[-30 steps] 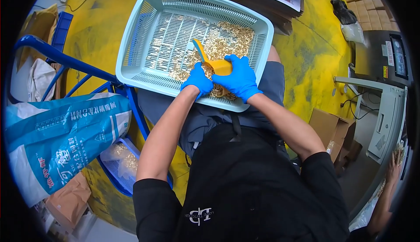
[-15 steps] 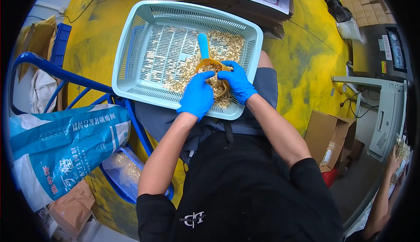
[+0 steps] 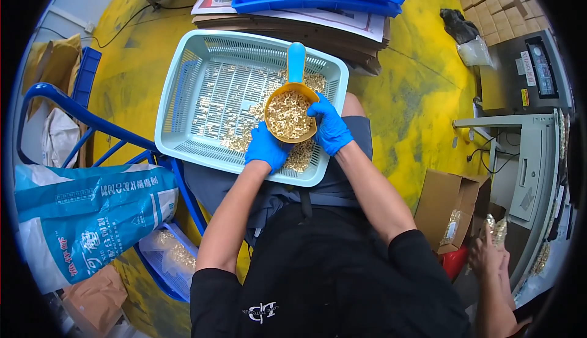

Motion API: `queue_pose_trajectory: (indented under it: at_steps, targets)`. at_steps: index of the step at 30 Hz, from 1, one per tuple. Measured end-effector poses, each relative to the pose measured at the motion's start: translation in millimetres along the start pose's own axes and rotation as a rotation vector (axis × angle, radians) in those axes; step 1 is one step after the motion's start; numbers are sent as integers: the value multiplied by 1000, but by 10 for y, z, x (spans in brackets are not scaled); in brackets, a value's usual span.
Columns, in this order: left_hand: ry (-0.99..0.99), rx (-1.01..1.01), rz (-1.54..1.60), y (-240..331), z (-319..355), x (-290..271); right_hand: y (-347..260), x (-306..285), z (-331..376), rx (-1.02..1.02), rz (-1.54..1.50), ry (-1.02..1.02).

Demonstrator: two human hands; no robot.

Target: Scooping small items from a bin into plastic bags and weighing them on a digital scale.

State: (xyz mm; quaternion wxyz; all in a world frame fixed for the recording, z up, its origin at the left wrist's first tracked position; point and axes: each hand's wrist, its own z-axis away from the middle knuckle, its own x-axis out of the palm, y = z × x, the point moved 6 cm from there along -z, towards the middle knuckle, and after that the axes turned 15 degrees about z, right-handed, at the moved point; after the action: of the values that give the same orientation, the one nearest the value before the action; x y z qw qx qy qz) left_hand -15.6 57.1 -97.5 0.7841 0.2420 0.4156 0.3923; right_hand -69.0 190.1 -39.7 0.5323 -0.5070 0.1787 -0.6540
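An orange-yellow scoop (image 3: 291, 115) with a blue handle is held over the basket, its bowl full of small brass-coloured metal pieces. My left hand (image 3: 267, 148), in a blue glove, grips the scoop low on its left side, with some fingers hidden beneath. On the other side my right hand (image 3: 331, 125), also gloved, clasps the rim with its fingers. The scoop's handle points away from me. Below it, the pale blue-green slotted basket (image 3: 205, 157) rests on my lap. Loose metal pieces (image 3: 235, 139) are scattered over its floor, thickest toward the right and near sides.
Blue trays (image 3: 318, 4) lie on stacked cardboard (image 3: 275, 27) beyond the basket. A blue metal frame (image 3: 92, 111) and a blue-and-white sack (image 3: 92, 222) stand left, above another basket (image 3: 174, 249). At right are an open carton (image 3: 449, 206) and a co-worker's hands (image 3: 489, 255) holding a bag of pieces.
The scoop has come up from among the pieces, its full bowl now facing up. My hands have shifted from over its mouth to its sides. The co-worker's hands have moved inward from the right edge.
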Motion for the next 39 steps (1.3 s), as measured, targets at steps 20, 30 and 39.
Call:
queue_pose_trajectory:
  at_steps: [20, 30, 39]
  targets:
    - [-408, 158, -273, 370, 327, 293, 136, 57, 165, 199, -248, 19]
    - [-204, 30, 222, -87, 89, -301, 79, 18, 188, 51, -220, 65]
    - [-43, -100, 640, 576, 348, -1029, 504, -84, -39, 16, -225, 137]
